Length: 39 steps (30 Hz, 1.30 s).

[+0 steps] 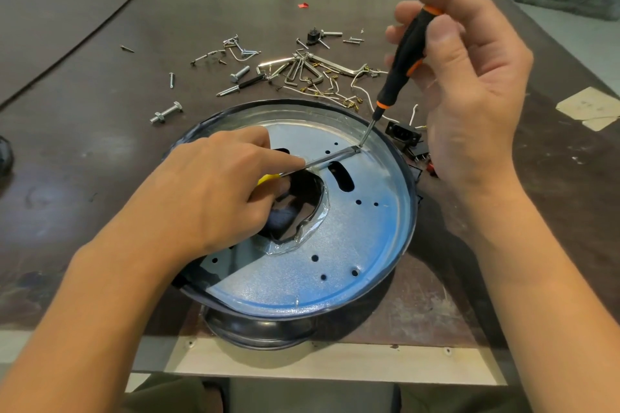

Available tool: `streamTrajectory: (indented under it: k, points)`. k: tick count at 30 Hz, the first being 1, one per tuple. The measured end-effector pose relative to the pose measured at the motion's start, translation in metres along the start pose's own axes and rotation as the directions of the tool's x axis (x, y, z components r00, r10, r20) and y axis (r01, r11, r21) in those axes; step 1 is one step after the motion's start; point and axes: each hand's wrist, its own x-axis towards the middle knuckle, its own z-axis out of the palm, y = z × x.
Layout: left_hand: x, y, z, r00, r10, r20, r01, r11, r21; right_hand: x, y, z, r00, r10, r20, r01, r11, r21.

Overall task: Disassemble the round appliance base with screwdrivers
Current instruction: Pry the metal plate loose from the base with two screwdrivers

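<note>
The round appliance base (335, 265) lies at the table's near edge, a shiny metal disc with several holes and a large cut-out in the middle, ringed by a black rim. My right hand (469, 84) grips a black-and-orange screwdriver (402, 60) nearly upright, its tip down at the disc's far right edge. My left hand (214, 191) holds a second screwdriver with a yellow handle, mostly hidden under the palm. Its thin shaft (330, 156) lies flat across the disc, and its tip meets the first screwdriver's tip.
Loose screws, bolts, hex keys (295, 69) and white wires with brass terminals are scattered behind the base. A black power socket (401, 133) and small black parts lie just right of the rim. A bolt with nut (166, 113) sits at the left. Tape patches (590, 107) mark the right edge.
</note>
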Motion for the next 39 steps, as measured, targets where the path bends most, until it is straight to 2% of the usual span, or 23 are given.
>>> streamTrajectory:
  k: [4, 10, 16, 21, 25, 31, 34, 39]
  points:
    - [0.0000, 0.0000, -0.0004, 1.000, 0.005, -0.003, -0.005, 1.000, -0.002, 0.0021, 0.0026, 0.0030, 0.998, -0.055, -0.024, 0.052, 0.995, -0.089]
    - [0.0000, 0.0000, 0.0000, 1.000, 0.000, 0.005, 0.000, 1.000, 0.001, -0.0003, 0.0048, -0.0001, 1.000, -0.005, 0.026, 0.005, 1.000, 0.008]
    - [0.0005, 0.0005, -0.0014, 1.000, -0.013, 0.025, 0.013, 1.000, 0.003, 0.0022, -0.0003, 0.0034, 0.998, -0.056, -0.020, 0.053, 0.990, -0.128]
    - [0.0006, 0.0005, -0.0011, 0.999, -0.020, 0.033, 0.021, 1.000, -0.005, -0.0008, 0.0015, -0.0007, 0.999, 0.007, 0.034, -0.005, 0.999, -0.037]
    - [0.0013, 0.0003, -0.0003, 0.999, -0.027, 0.031, 0.027, 1.000, -0.004, -0.0015, -0.0016, 0.0037, 0.992, 0.038, 0.124, -0.019, 0.989, -0.146]
    - [0.0005, 0.0005, -0.0004, 0.999, -0.019, 0.034, 0.019, 1.000, -0.012, -0.0036, -0.0016, -0.0004, 0.980, 0.091, 0.174, -0.072, 0.991, -0.114]
    - [0.0010, -0.0001, -0.0013, 0.999, -0.024, 0.029, 0.025, 1.000, -0.015, -0.0045, -0.0001, -0.0006, 0.984, 0.099, 0.145, -0.087, 0.992, -0.092]
    - [0.0008, 0.0004, -0.0012, 0.999, -0.020, 0.044, 0.020, 1.000, -0.020, 0.0001, 0.0007, 0.0011, 0.997, -0.050, 0.066, 0.062, 0.980, -0.192]
